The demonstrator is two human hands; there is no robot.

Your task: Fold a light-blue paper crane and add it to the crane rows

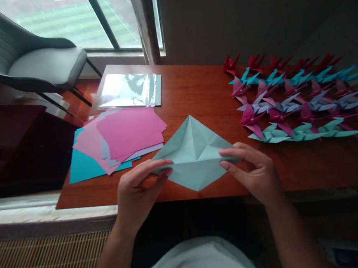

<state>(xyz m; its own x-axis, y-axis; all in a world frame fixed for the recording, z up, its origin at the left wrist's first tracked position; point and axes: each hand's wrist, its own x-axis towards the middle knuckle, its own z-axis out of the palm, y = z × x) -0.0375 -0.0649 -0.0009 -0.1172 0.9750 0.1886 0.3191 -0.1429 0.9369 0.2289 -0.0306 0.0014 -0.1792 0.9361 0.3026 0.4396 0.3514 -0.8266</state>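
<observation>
A pale mint-green sheet of origami paper (195,143) is held out in front of me over the table's near edge. Creases run across it, and it is bent along a line between its left and right corners. My left hand (141,186) pinches the left corner between thumb and fingers. At the right corner, my right hand (253,169) grips the paper the same way. One corner points away from me, the opposite one towards me.
Loose pink, lilac and blue paper sheets (126,134) lie fanned out on the wooden table (193,83) at left. Behind them is a clear-wrapped pack of paper (129,90). Rows of folded paper cranes (297,104) stand at right. A grey chair (46,66) is by the window.
</observation>
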